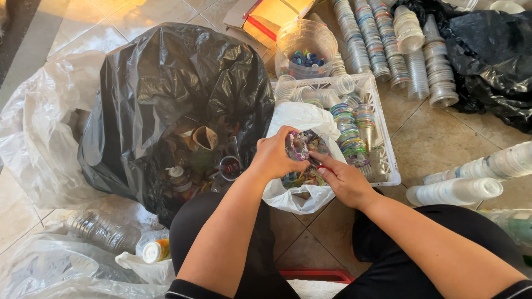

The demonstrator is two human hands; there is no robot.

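Note:
My left hand (pixel 275 156) grips a crumpled clear plastic cup with a colourful printed lid film (pixel 297 147) over a small white plastic bag (pixel 302 195). My right hand (pixel 344 178) pinches the film at the cup's edge, fingers closed on it. The white bag holds several colourful peeled films. Both hands meet above the bag's mouth, just in front of my knees.
A big black rubbish bag (pixel 166 99) of mixed cups and waste lies open at left. A white crate (pixel 382 138) holds stacked cups. More cup stacks (pixel 382 44) line the tiled floor behind; a clear tub of bottle caps (pixel 306 50); another black bag (pixel 493 55) at right.

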